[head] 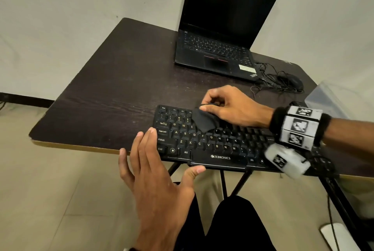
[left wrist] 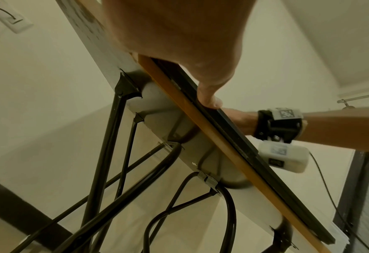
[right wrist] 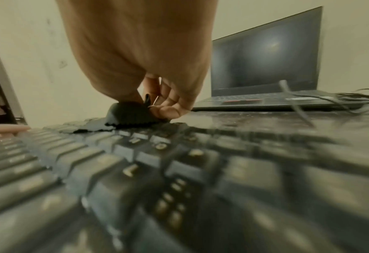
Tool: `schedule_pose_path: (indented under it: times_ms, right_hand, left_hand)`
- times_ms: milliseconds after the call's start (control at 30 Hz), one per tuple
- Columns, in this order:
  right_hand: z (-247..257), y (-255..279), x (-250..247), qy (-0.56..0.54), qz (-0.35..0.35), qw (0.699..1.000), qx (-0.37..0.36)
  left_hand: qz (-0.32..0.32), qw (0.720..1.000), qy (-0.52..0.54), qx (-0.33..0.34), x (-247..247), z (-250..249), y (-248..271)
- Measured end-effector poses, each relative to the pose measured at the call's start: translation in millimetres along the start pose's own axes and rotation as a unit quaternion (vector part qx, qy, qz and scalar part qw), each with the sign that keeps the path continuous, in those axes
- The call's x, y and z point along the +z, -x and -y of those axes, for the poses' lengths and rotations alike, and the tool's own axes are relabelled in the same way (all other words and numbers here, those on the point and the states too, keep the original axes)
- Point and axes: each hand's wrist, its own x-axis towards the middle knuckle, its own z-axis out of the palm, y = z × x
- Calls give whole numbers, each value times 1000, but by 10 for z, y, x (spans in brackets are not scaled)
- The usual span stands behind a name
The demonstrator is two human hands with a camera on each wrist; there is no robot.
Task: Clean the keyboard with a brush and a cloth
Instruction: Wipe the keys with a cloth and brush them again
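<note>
A black Zebronics keyboard (head: pixel 220 146) lies along the front edge of the dark table (head: pixel 113 89). My right hand (head: pixel 226 107) pinches a small black cloth (head: pixel 203 122) and holds it down on the upper-left keys. In the right wrist view the cloth (right wrist: pixel 131 113) sits bunched under my fingertips (right wrist: pixel 166 109) on the keyboard (right wrist: pixel 135 162). My left hand (head: pixel 153 165) lies with straight fingers at the keyboard's left end. Its thumb (left wrist: pixel 209 98) presses on the keyboard's front edge (left wrist: pixel 233 131). No brush is in view.
An open black laptop (head: pixel 218 48) stands at the back of the table. A black mouse (head: pixel 293 82) and tangled cables lie to its right. A clear plastic box (head: pixel 323 99) is at the far right. The table's black legs (left wrist: pixel 105 154) show below.
</note>
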Motion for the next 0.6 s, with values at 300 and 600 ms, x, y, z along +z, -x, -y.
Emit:
schedule_pose_path:
  times_ms: [300,600]
  right_hand:
    - [994,-775,333,96,57,990,-86]
    - [508,-190,54,92,47,993,-51]
  left_hand:
    - [6,1000,-12,3,-10,14,-6]
    - [-4,1000,-17,3,-5,13,-6]
